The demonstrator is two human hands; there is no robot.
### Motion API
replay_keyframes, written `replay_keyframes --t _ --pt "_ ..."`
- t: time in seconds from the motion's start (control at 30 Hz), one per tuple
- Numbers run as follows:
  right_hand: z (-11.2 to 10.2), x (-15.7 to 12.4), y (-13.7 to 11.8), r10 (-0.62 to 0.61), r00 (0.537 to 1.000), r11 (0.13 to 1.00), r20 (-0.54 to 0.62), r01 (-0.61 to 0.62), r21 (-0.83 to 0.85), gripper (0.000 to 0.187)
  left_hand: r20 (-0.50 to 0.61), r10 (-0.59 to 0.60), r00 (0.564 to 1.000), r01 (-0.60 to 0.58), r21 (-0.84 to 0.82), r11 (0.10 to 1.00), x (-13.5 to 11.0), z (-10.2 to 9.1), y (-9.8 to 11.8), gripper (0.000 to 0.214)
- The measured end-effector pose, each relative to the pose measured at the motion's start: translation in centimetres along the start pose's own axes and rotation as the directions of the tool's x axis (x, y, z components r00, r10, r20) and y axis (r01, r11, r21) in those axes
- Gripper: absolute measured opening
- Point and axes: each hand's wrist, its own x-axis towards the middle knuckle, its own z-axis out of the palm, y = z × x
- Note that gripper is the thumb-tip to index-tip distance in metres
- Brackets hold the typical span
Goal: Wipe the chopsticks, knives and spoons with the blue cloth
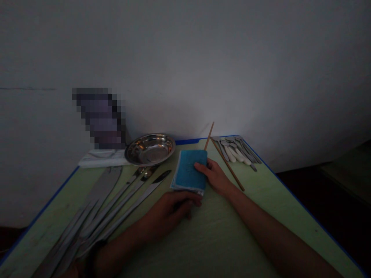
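A small blue folded rectangle with pale layered edges lies tilted above the table's middle; I cannot tell whether it is cloth or a booklet. My right hand grips its right side, thumb on top and the other fingers hidden underneath. At its lower edge is my left hand, fingers bent but apart, fingertips close to or touching that edge. A thin wooden chopstick sticks out beyond the blue piece's top; its lower part is hidden. Another chopstick lies on the table right of my right hand.
Forks and spoons, some white-handled, lie at the far right of the green table. Long table knives and other flat metal utensils line the left. A steel bowl and a blurred-out upright object stand near the wall.
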Motion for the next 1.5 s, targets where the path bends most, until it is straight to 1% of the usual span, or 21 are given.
replay_keyframes --t 0.1,0.17,0.23,0.3,0.33,0.4,0.43,0.47,0.5,0.57,0.63,0.73,0.87,0.9,0.97,1.03,1.07,1.17,1.37,1.5 --pt "0.0 0.1 0.1 0.004 1.0 1.0 0.014 -0.004 -0.002 0.028 0.031 0.005 1.0 -0.005 -0.012 1.0 0.0 0.0 -0.4 0.025" --pt "0.0 0.3 0.2 0.024 1.0 0.997 -0.006 -0.024 0.079 0.028 0.076 0.032 0.997 -0.032 0.0 0.999 -0.1 -0.2 -0.4 0.025" --pt "0.0 0.7 0.2 0.069 0.995 0.975 -0.071 -0.052 0.216 0.025 0.137 0.101 0.985 -0.11 0.055 0.992 -0.3 -0.4 -0.1 0.026" --pt "-0.1 1.0 0.0 0.131 0.978 0.93 -0.16 -0.065 0.363 0.021 0.221 0.179 0.959 -0.212 0.132 0.968 -0.6 -0.6 0.5 0.025" --pt "-0.2 1.2 -0.2 0.167 0.965 0.903 -0.202 -0.068 0.423 0.02 0.274 0.212 0.938 -0.262 0.162 0.951 -0.8 -0.8 0.7 0.026" --pt "-0.4 1.5 -0.6 0.231 0.938 0.86 -0.26 -0.072 0.505 0.025 0.352 0.254 0.901 -0.336 0.194 0.922 -1.0 -0.9 1.1 0.03" --pt "-0.5 1.6 -0.8 0.257 0.926 0.847 -0.277 -0.077 0.527 0.029 0.37 0.266 0.89 -0.355 0.197 0.914 -1.0 -1.0 1.1 0.032" --pt "-0.5 1.6 -0.9 0.277 0.917 0.839 -0.288 -0.084 0.537 0.032 0.368 0.263 0.892 -0.352 0.2 0.914 -1.0 -0.9 1.1 0.034" --pt "-0.6 1.6 -1.0 0.291 0.912 0.836 -0.289 -0.095 0.54 0.032 0.347 0.246 0.905 -0.329 0.203 0.922 -1.0 -0.9 1.1 0.034" --pt "-0.6 1.6 -0.9 0.295 0.916 0.84 -0.273 -0.112 0.531 0.029 0.278 0.185 0.942 -0.249 0.213 0.945 -0.9 -0.7 0.8 0.032" --pt "-0.6 1.6 -0.7 0.276 0.925 0.847 -0.262 -0.105 0.521 0.026 0.214 0.137 0.967 -0.184 0.219 0.958 -0.8 -0.4 0.6 0.029" --pt "-0.6 1.7 -0.5 0.252 0.926 0.843 -0.282 -0.067 0.533 0.027 0.147 0.117 0.982 -0.146 0.209 0.967 -0.5 -0.1 0.4 0.026" --pt "-0.5 1.7 -0.6 0.264 0.921 0.838 -0.285 -0.072 0.541 0.026 0.051 0.123 0.991 -0.13 0.189 0.973 -0.5 -0.1 0.4 0.022" --pt "-0.5 1.7 -0.7 0.268 0.921 0.839 -0.282 -0.079 0.538 0.026 0.057 0.127 0.99 -0.135 0.189 0.973 -0.5 -0.1 0.4 0.021" --pt "-0.4 1.6 -0.8 0.279 0.92 0.842 -0.275 -0.097 0.531 0.025 0.119 0.131 0.984 -0.153 0.192 0.969 -0.6 -0.3 0.5 0.024" --pt "-0.2 1.4 -1.0 0.29 0.922 0.846 -0.257 -0.121 0.52 0.026 0.197 0.133 0.971 -0.17 0.186 0.968 -0.7 -0.4 0.7 0.033" --pt "-0.2 1.3 -1.0 0.296 0.922 0.848 -0.251 -0.132 0.513 0.026 0.219 0.133 0.967 -0.176 0.187 0.967 -0.7 -0.5 0.7 0.037" --pt "-0.1 1.2 -1.1 0.299 0.922 0.858 -0.245 -0.147 0.492 0.027 0.23 0.139 0.963 -0.192 0.23 0.954 -0.7 -0.5 0.7 0.042" --pt "-0.3 1.2 -0.7 0.272 0.931 0.869 -0.242 -0.13 0.477 0.026 0.237 0.154 0.959 -0.234 0.36 0.903 -0.7 -0.3 0.4 0.036" --pt "-0.4 1.3 -0.5 0.258 0.935 0.882 -0.243 -0.125 0.454 0.025 0.244 0.158 0.957 -0.238 0.347 0.907 -0.6 -0.2 0.5 0.036"
